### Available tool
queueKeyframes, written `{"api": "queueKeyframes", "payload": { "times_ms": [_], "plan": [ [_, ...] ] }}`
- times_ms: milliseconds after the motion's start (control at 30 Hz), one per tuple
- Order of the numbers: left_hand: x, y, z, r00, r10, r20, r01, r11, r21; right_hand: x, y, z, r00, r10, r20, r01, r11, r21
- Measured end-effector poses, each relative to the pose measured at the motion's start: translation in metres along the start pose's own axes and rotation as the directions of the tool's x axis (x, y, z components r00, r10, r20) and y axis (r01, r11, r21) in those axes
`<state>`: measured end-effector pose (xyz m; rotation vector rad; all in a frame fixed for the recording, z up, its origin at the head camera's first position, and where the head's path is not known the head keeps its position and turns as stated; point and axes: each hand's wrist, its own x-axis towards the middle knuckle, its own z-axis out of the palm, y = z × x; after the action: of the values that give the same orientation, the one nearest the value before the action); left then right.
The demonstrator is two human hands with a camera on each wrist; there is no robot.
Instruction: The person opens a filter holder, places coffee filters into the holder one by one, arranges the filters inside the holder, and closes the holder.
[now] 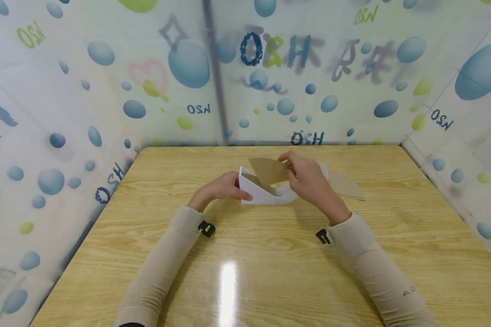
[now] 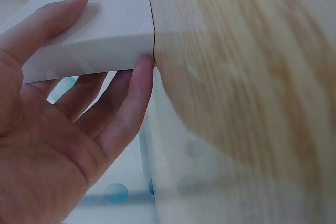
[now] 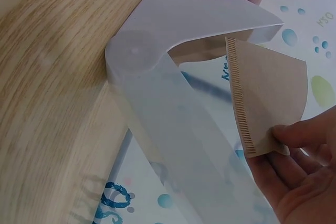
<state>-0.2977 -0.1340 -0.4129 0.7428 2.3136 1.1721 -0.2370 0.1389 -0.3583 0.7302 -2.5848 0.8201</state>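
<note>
A white box (image 1: 258,193) with a hinged translucent lid (image 3: 173,135) lies on the table, its lid swung open to the right. My left hand (image 1: 227,186) grips the box's left end, thumb on the near side, fingers behind; the left wrist view shows the thumb on the white wall (image 2: 113,9). Between the thumb and fingers of my right hand (image 1: 311,179) is a brown paper filter (image 3: 270,95) with a crimped edge, held above the box opening. More brown paper (image 3: 202,48) shows inside the box.
Further brown paper filters (image 1: 345,185) lie on the wooden table (image 1: 270,272) to the right, partly behind my right hand and the lid. A patterned wall covering (image 1: 237,91) stands behind and at both sides.
</note>
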Motion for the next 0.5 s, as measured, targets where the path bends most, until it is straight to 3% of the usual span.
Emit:
{"api": "queueKeyframes", "payload": {
  "times_ms": [500],
  "plan": [
    [0.001, 0.0, -0.001, 1.0, -0.012, -0.003, 0.012, 1.0, 0.001, 0.0, -0.003, 0.011, 0.999, -0.014, 0.047, 0.014, 1.0, -0.012]
  ]
}}
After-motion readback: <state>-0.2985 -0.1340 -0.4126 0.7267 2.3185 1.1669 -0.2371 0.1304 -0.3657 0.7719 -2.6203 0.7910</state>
